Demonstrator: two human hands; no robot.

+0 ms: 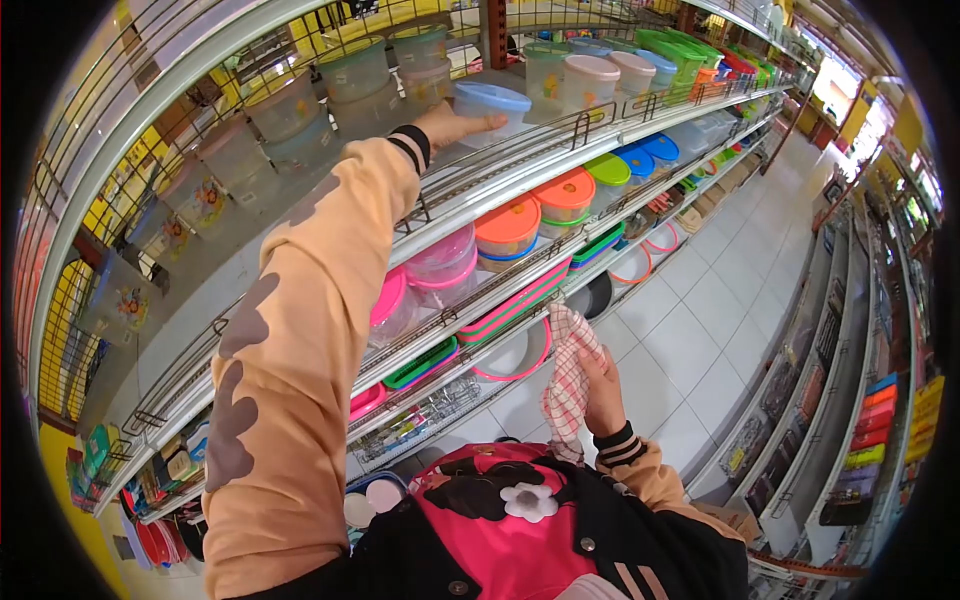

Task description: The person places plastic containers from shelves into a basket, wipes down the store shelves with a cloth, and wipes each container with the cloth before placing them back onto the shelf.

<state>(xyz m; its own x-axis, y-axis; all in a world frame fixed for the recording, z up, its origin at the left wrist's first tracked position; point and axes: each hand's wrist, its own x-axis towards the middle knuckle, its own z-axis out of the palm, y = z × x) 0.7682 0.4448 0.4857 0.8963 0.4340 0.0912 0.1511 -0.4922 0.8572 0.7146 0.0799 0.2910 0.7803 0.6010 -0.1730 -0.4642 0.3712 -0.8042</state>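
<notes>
The left hand (450, 128) reaches up and holds a clear plastic tub with a light blue lid (492, 102). The thumb lies across the front of the tub, and the other fingers are mostly hidden. The tub is at the shelf (540, 172), behind the low wire rail. I cannot tell if its bottom touches the shelf.

On that same shelf, big clear tubs (350, 72) stand to the left, some piled up. To the right are 2 tubs with pale pink lids (592, 82), and farther on there are bright green tubs (672, 52).

The right hand (602, 392) is down low, near the body. It has its fingers closed on a red and white checked cloth (567, 385), which hangs down in soft folds, well apart from the blue-lidded tub.

1 shelf down, there are round tubs with orange lids (508, 222), and pink tubs (442, 258) stand just beside them. The left sleeve (300, 300) is peach with brown patches. White floor tiles (690, 310) run between the shelves.
</notes>
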